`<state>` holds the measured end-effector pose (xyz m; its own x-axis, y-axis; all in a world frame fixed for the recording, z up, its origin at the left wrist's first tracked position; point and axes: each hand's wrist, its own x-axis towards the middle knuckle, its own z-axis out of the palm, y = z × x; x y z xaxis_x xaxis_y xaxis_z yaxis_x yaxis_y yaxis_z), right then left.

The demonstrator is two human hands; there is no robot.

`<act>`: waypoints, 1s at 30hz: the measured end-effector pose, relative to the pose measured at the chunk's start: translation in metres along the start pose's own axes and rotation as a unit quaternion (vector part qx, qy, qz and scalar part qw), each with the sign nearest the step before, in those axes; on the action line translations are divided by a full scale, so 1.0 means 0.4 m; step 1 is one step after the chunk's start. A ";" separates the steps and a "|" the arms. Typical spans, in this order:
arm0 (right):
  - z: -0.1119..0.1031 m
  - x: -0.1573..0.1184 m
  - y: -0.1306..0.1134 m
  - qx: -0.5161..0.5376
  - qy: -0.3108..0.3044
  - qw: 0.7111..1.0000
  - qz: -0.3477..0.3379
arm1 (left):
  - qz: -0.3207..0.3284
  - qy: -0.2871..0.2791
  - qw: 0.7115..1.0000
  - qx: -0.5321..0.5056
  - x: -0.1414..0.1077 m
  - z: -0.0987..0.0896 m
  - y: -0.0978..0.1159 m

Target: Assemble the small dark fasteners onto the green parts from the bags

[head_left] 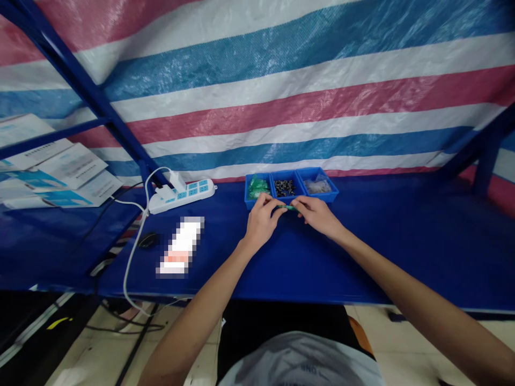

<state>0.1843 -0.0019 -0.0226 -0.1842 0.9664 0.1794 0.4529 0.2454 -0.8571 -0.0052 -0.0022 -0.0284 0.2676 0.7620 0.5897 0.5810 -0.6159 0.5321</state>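
Note:
A small, thin green piece [288,207] is stretched between my two hands, too small for me to tell its kind. My left hand [263,217] pinches its left end between thumb and fingers. At the other end, my right hand [316,213] grips it with bent fingers. Both hands are just above the front edge of a blue three-compartment bin [251,204]. Green plastic-looking pieces [258,186] lie in its left compartment. Many little black and silver parts [284,187] fill the middle one, and clear plastic bags or bits [318,186] the right one.
Left of the bin, a white power strip [183,197] carries plugs and a white cable [129,262]. A blurred-out white sheet or screen [182,247] and a dark round object [148,240] lie on the blue table [402,236]. White boxes [76,171] are stacked at far left.

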 end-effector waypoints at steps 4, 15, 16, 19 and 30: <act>-0.008 -0.003 -0.005 -0.035 0.019 0.999 -0.030 | -0.012 0.001 1.000 0.017 0.002 0.000 -0.003; 0.001 0.002 0.012 0.018 0.051 0.998 -0.015 | 0.012 -0.093 0.995 -0.035 -0.014 0.003 0.009; 0.000 0.001 0.010 0.038 0.059 0.997 -0.028 | 0.020 -0.110 0.993 -0.035 -0.015 0.004 0.012; -0.004 -0.004 -0.004 0.087 0.069 0.991 -0.069 | 0.026 -0.133 0.990 -0.035 -0.020 0.009 0.019; -0.006 -0.017 -0.038 0.160 0.037 0.985 -0.060 | 0.029 -0.102 0.994 0.013 -0.018 0.012 0.015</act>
<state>0.1808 -0.0121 -0.0095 -0.1510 0.9379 0.3123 0.1322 0.3323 -0.9339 0.0001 -0.0106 -0.0322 0.4495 0.7522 0.4819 0.5795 -0.6561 0.4835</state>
